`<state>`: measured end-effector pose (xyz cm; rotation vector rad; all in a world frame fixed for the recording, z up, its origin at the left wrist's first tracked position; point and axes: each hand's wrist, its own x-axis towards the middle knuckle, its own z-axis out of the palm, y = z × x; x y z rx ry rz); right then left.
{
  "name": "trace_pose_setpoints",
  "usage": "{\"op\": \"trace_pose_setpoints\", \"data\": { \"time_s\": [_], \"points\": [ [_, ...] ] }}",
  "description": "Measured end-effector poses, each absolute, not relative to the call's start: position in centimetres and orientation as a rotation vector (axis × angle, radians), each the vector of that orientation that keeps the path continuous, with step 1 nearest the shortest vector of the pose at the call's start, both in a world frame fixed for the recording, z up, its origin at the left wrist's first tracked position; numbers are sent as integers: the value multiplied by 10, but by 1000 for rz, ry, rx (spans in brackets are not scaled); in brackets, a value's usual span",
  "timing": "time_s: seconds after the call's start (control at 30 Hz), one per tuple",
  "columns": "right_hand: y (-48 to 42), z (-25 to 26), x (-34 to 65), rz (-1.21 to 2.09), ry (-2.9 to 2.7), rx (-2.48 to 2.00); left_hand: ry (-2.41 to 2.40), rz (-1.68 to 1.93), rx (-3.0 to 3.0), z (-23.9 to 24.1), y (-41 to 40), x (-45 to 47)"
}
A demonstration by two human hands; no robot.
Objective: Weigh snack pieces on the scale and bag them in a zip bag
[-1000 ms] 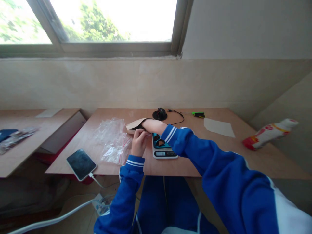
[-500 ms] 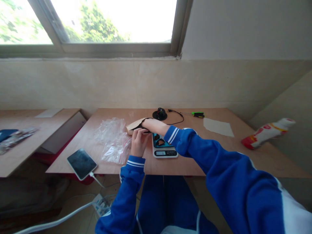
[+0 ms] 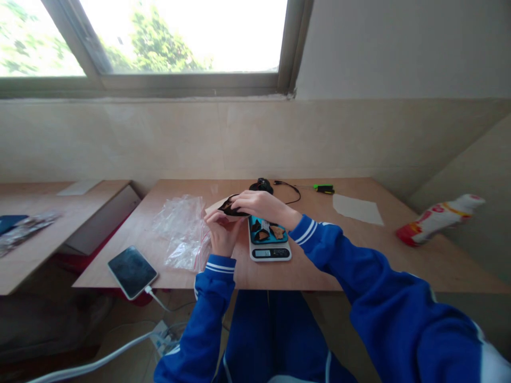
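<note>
My left hand (image 3: 219, 232) holds a brown paper bag (image 3: 216, 205) by its mouth, just left of a small white kitchen scale (image 3: 270, 251). My right hand (image 3: 259, 205) is outside the bag, above the scale's far-left corner. Its fingers pinch a dark piece (image 3: 231, 208) at the bag's opening. The scale carries a blue tray (image 3: 268, 238) holding a few brown and dark pieces (image 3: 276, 231). Most of the bag is hidden behind my hands.
Crumpled clear zip bags (image 3: 182, 230) lie left of my hands. A phone (image 3: 132, 271) on a white cable sits at the table's near-left edge. Behind are a black round device (image 3: 261, 185), a green tool (image 3: 324, 187) and a paper sheet (image 3: 357, 208). A bottle (image 3: 439, 218) lies far right.
My right hand, earlier deep inside the paper bag up to the wrist, has come out toward the scale with something dark in its fingers. More pieces now show on the blue tray.
</note>
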<state>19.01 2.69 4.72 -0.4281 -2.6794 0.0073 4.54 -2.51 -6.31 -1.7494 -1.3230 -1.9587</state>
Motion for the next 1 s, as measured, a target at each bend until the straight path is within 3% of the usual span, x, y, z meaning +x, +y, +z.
{"op": "trace_pose_setpoints", "data": {
  "time_s": [0.33,0.53,0.67,1.0],
  "points": [
    [29,19,203,550,-2012,-499,-1415,-1950,-1796,-53,-16,38],
    [36,18,215,603,-1543,-705,-1578,-1843,-1826,-41,-15,32],
    [46,-9,234,558,-1351,-828,-1615,-1732,-1828,-35,-15,31],
    [77,-89,246,414,-2031,-1111,-1666,-1713,-1870,-31,-10,27]
  ]
}}
